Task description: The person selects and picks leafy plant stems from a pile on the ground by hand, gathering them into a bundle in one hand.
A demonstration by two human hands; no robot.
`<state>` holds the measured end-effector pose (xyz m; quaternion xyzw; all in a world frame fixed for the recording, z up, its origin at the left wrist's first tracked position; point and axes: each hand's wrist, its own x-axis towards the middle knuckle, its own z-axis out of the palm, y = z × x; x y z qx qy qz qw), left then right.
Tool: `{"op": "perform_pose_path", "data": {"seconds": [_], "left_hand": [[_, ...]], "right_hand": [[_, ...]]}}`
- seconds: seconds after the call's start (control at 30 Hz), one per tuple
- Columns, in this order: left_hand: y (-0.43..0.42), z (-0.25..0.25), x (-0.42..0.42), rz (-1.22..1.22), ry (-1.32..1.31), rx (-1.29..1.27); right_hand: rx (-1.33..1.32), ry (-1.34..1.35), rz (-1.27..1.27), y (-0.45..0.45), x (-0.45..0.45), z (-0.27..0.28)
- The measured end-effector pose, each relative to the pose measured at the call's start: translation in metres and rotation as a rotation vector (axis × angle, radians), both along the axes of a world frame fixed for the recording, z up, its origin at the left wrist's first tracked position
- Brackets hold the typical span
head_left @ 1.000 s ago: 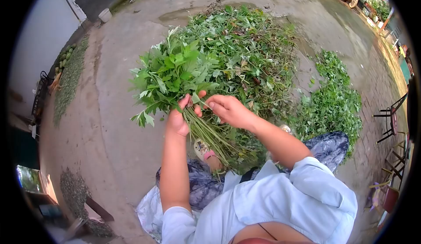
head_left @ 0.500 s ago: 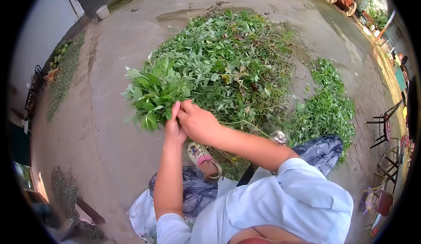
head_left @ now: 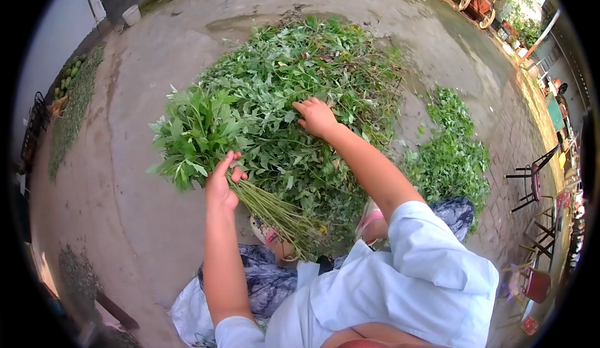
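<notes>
My left hand [head_left: 222, 182] is closed around a bunch of leafy green stems [head_left: 269, 213]. Its leafy heads [head_left: 194, 129] fan out up and to the left, while the bare stems trail down to the right toward my feet. My right hand [head_left: 317, 118] is over the large heap of cut leafy plants [head_left: 275, 73], its fingers pointing left and spread a little apart. The fingertips are at the leaves, and nothing shows in that hand.
A smaller pile of greens [head_left: 453, 154] lies on the concrete to the right. Chairs [head_left: 531, 176] stand along the right side. A white bucket [head_left: 131, 15] is by the far left wall, near some melons [head_left: 72, 70]. My clog [head_left: 265, 230] is below the stems.
My right hand has left the bunch and moved up and right to the heap. My left hand has shifted slightly left, still holding the bunch, whose long stems now show.
</notes>
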<state>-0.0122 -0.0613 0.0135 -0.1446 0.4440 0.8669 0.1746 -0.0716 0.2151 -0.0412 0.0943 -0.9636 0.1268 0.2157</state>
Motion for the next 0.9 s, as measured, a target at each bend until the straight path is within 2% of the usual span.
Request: {"op": "perform_pose_path", "data": {"seconds": [0.03, 0.1, 0.17, 0.23, 0.3, 0.37, 0.4, 0.43, 0.5, 0.57, 0.63, 0.7, 0.73, 0.77, 0.83, 0.9], "left_hand": [[-0.003, -0.004, -0.003, 0.005, 0.031, 0.017], [-0.008, -0.003, -0.006, 0.016, 0.063, 0.033], [-0.008, 0.008, -0.006, 0.157, -0.005, 0.084], [-0.015, 0.003, -0.008, 0.168, -0.018, 0.073], [-0.016, 0.004, -0.009, 0.187, -0.007, 0.101], [-0.014, 0.001, -0.008, 0.165, 0.0, 0.132], [-0.01, 0.004, -0.007, 0.177, -0.035, 0.089], [-0.005, 0.007, -0.005, 0.19, -0.068, 0.047], [0.002, 0.01, -0.002, 0.159, -0.068, 0.053], [0.006, 0.009, -0.001, 0.123, -0.065, 0.056], [0.008, 0.005, -0.001, 0.082, -0.059, 0.057], [0.012, 0.001, -0.002, 0.08, -0.071, 0.033], [0.011, -0.003, -0.003, 0.052, -0.05, 0.078], [0.011, -0.006, -0.004, 0.025, -0.028, 0.124], [0.016, 0.002, -0.001, 0.011, -0.038, 0.122], [0.022, 0.005, -0.001, 0.0, -0.044, 0.119]], "right_hand": [[0.078, -0.204, 0.047, 0.0, -0.005, 0.001], [0.081, -0.173, 0.095, -0.001, -0.01, 0.017], [-0.401, 0.11, 0.05, -0.009, 0.0, 0.064], [-0.444, 0.29, 0.068, -0.007, 0.013, 0.103], [-0.406, 0.351, 0.061, 0.004, 0.016, 0.11], [-0.893, -0.327, 0.174, 0.009, 0.033, 0.12], [-1.01, -0.506, 0.127, 0.004, 0.052, 0.134], [-0.948, -0.491, 0.039, 0.003, 0.059, 0.123], [-0.637, -0.471, 0.088, 0.017, 0.062, 0.067], [-0.797, -0.696, 0.209, 0.016, 0.086, 0.072], [-0.78, -0.696, 0.179, 0.028, 0.087, 0.061], [-0.97, -0.373, 0.0, 0.038, 0.088, 0.057], [-1.044, -0.264, 0.009, 0.04, 0.08, 0.058], [-1.182, -0.267, -0.088, 0.046, 0.079, 0.061], [-0.983, -0.327, -0.207, 0.067, 0.058, 0.057], [-0.984, -0.298, -0.156, 0.074, 0.041, 0.056]]}}
